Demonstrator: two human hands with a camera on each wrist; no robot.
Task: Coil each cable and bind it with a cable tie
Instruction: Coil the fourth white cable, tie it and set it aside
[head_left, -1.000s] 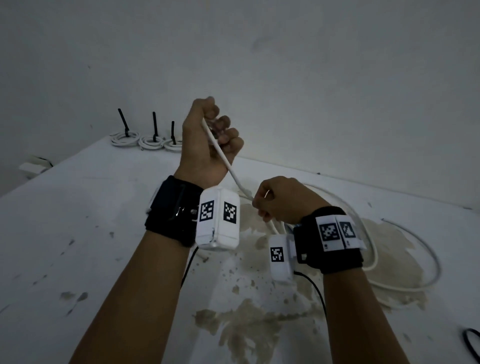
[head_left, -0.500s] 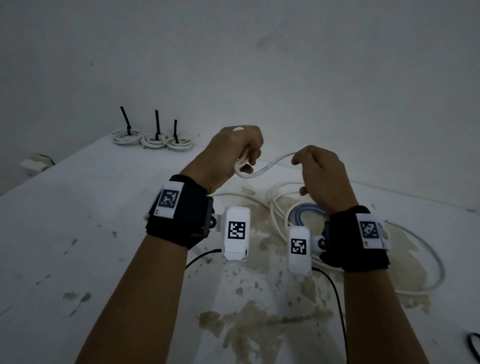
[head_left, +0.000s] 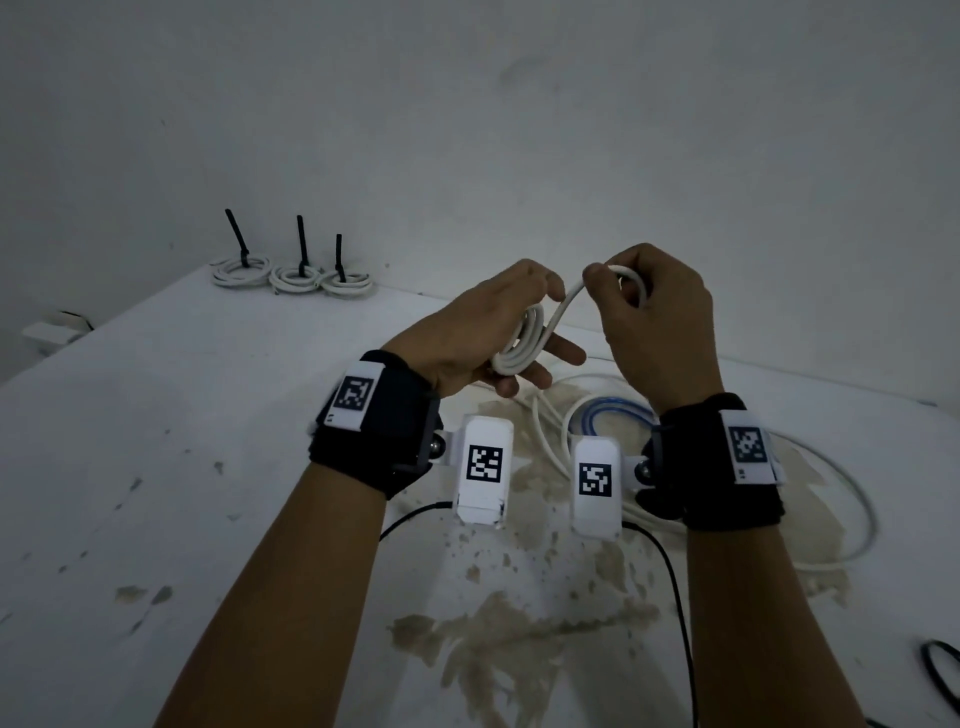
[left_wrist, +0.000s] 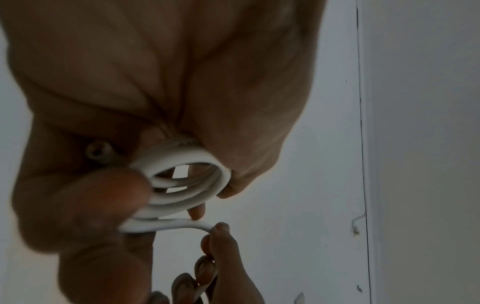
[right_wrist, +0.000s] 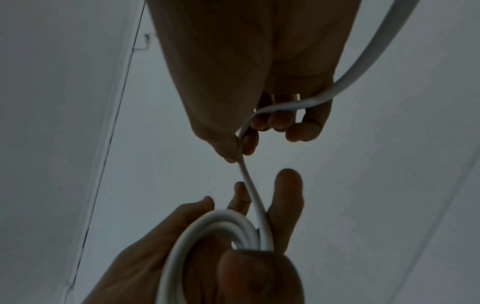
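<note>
My left hand (head_left: 498, 332) holds a small coil of white cable (head_left: 519, 345) above the table, thumb pressing the loops against the palm while the fingers reach out below. In the left wrist view the coil (left_wrist: 187, 183) shows a few stacked turns under the thumb. My right hand (head_left: 649, 317) pinches the same cable (right_wrist: 246, 174) just right of the coil, between thumb and forefinger. The free length arcs over its fingers and runs down to the table (head_left: 156, 415). The rest of the white cable (head_left: 831, 493) lies in loose loops there.
Three white coils bound with black ties (head_left: 296, 275) sit at the table's far left corner by the wall. A blue cable loop (head_left: 608, 415) lies under my right wrist. A black cable (head_left: 940, 670) shows at the right edge. Brown stains mark the tabletop.
Both hands came together at chest height. The left hand dropped from its raised pull and now holds more turns. The right hand rose from the table and feeds the cable toward the coil.
</note>
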